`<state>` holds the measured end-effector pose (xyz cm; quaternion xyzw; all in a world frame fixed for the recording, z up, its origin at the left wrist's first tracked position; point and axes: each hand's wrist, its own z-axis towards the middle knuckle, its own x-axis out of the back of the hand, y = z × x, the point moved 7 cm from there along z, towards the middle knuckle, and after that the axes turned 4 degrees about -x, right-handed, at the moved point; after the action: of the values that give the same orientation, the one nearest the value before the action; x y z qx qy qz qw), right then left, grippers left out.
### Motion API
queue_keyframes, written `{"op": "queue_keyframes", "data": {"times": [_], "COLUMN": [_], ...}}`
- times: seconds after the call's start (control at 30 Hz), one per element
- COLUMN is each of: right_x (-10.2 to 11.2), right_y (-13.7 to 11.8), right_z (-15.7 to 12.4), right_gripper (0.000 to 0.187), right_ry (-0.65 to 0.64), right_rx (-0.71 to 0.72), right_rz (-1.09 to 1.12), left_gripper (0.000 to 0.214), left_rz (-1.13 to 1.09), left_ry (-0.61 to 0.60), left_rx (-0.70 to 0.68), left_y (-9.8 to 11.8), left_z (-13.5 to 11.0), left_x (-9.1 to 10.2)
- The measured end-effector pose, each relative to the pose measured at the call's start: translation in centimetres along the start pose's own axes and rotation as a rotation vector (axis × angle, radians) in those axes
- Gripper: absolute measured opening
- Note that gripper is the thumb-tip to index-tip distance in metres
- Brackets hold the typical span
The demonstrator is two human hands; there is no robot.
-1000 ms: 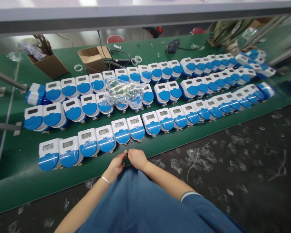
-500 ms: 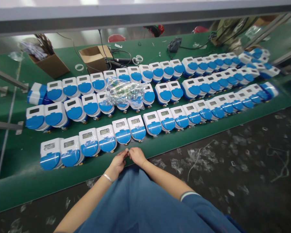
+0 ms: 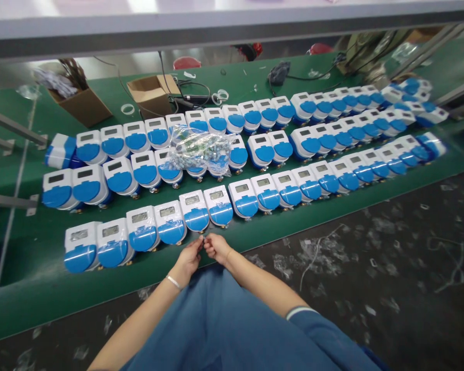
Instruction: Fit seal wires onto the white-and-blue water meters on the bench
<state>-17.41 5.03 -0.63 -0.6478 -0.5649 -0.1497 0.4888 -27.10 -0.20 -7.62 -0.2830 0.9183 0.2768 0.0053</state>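
At the bench's near edge, my left hand (image 3: 189, 257) and my right hand (image 3: 217, 248) meet with their fingertips pinched close together. A tiny item shows between the fingertips, too small to name. Just beyond them stands the front row of white-and-blue water meters, the nearest being one meter (image 3: 194, 211) with a grey display and a blue lid. Its neighbour to the right is another meter (image 3: 218, 206). Neither meter is touched by my hands. Farther back, a clear plastic bag (image 3: 201, 149) of small bluish-green parts lies across the middle row.
Several meters line the green bench (image 3: 263, 232) in three rows. Behind them are an open cardboard box (image 3: 149, 98), a box with bundled stuff (image 3: 79, 105), cables and white rings (image 3: 127, 109). A shelf edge (image 3: 232, 38) crosses above. Plastic scraps (image 3: 317, 255) litter the dark floor.
My right hand has turned slightly, its fingers now showing more curled. My left hand stays in nearly the same place, and the meters and bag have not moved.
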Motion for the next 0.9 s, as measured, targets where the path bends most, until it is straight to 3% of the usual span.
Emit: {"op": "queue_keyframes", "data": {"times": [0.17, 0.3, 0.4, 0.47, 0.53, 0.67, 0.8, 0.9], "right_x": [-0.1, -0.2, -0.1, -0.4, -0.6, -0.4, -0.4, -0.6], "right_y": [0.2, 0.2, 1.4, 2.4, 2.6, 1.7, 0.6, 0.3], "right_z": [0.1, 0.1, 1.1, 1.9, 2.4, 1.6, 0.0, 0.0], "right_gripper": [0.022, 0.016, 0.026, 0.035, 0.037, 0.020, 0.028, 0.026], "right_ry": [0.021, 0.164, 0.265, 0.270, 0.234, 0.171, 0.135, 0.125], "right_rx": [0.010, 0.076, -0.081, -0.226, -0.260, -0.101, 0.084, 0.138], "right_rz": [-0.007, 0.003, 0.217, 0.359, 0.395, 0.238, -0.073, -0.146], "left_gripper": [0.032, 0.030, 0.030, 0.031, 0.033, 0.036, 0.034, 0.031], "left_rz": [0.001, -0.023, 0.000, 0.019, 0.039, 0.033, 0.007, -0.016], "left_ry": [0.026, 0.059, 0.025, 0.004, 0.007, 0.039, 0.046, 0.056], "left_rx": [0.004, 0.027, -0.002, -0.031, -0.039, -0.016, -0.020, 0.009], "left_y": [-0.2, -0.3, 0.0, 0.3, 0.3, -0.1, -0.3, -0.4], "left_z": [0.3, 0.4, 0.6, 0.7, 0.9, 1.2, 1.3, 1.2], "left_x": [0.5, 0.6, 0.3, 0.2, 0.3, 0.5, 0.4, 0.4]}}
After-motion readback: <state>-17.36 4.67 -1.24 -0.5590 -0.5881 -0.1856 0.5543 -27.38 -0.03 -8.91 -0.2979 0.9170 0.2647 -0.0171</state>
